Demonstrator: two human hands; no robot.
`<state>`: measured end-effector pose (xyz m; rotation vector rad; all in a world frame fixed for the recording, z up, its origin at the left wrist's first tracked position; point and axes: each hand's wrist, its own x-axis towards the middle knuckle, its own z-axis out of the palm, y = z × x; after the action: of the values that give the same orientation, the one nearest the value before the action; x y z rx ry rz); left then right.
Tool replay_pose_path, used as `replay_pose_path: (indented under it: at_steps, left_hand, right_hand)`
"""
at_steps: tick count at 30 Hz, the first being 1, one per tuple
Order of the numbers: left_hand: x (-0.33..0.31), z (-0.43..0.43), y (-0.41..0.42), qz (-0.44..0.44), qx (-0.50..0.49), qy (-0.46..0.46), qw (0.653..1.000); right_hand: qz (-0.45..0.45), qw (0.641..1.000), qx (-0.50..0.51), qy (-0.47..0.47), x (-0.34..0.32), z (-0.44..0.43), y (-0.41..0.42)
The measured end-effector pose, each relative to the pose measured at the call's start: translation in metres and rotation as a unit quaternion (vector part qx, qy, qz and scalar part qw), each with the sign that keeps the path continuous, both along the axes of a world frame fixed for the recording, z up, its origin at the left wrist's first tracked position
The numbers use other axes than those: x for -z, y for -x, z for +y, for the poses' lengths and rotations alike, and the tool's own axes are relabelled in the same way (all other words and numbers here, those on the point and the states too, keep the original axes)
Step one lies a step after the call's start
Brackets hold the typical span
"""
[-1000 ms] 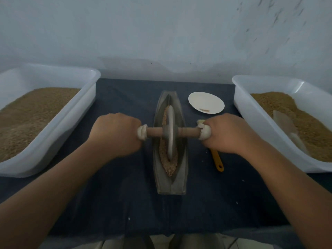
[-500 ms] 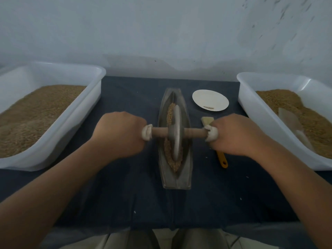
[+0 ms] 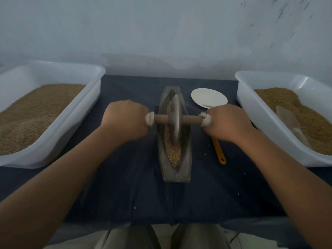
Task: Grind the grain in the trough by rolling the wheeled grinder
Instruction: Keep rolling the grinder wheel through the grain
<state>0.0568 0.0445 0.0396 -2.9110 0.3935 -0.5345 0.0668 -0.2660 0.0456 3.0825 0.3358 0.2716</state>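
Grinder [image 3: 174, 121] farther forward, hands [image 3: 125, 120] [image 3: 229, 123] apparently fisted

Grey boat-shaped trough [image 3: 177, 169], tan grain [image 3: 173, 153] inside, upright wheeled grinder [image 3: 175, 119] mid-trough

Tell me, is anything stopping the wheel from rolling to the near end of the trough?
Nothing visible does. Only grain lies in the trough ahead of the wheeled grinder. The orange-handled tool and the plate sit outside it, to the right.
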Motion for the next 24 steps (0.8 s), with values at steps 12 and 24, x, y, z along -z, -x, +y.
replay_pose_path:
  at_steps: [12, 24]
  left_hand:
    - [-0.004, -0.009, -0.055, 0.032, -0.045, 0.058, 0.997]
    - [0.019, 0.018, 0.023, -0.042, 0.036, 0.015, 0.998]
  right_hand:
    - [-0.082, 0.996, 0.02, -0.004, -0.006, 0.014, -0.035]
    - [0.029, 0.999, -0.042, 0.009, -0.01, -0.005, 0.024]
